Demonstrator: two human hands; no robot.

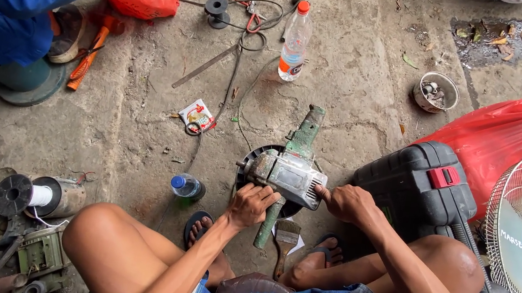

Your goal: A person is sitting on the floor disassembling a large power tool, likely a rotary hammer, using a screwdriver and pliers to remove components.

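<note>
Nearest, just below the drill: paintbrush (286, 235) flat on concrete. Left hand (251, 205) against the near side of the worn grey-green drill (288, 174), fingers together, curled on its casing. Right hand (348, 203) at its right end, fingers pinched at the vents. Right of drill: black tool case (416, 182). Beyond drill: upright plastic bottle (295, 41).
</note>
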